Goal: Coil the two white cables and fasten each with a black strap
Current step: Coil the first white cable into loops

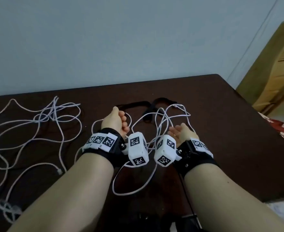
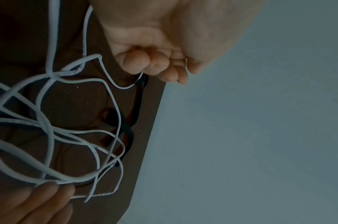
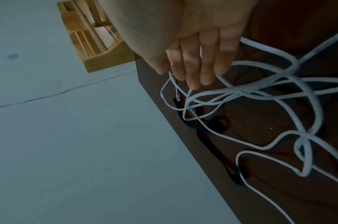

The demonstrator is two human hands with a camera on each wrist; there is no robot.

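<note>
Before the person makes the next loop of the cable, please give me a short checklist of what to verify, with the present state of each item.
1. Left hand grips the working cable: ok, the fingers are curled round a strand, as the left wrist view shows.
2. Right hand grips the cable: not ok, strands only pass by its straight fingers.
3. Cable free of tangles: not ok, the loops cross one another between the hands.
4. Cable end located: ok, a connector hangs below the right fingertips.
5. Black straps within reach: ok, they lie on the table just beyond the hands.
6. Second cable kept apart: ok, it lies loose at the left.
</note>
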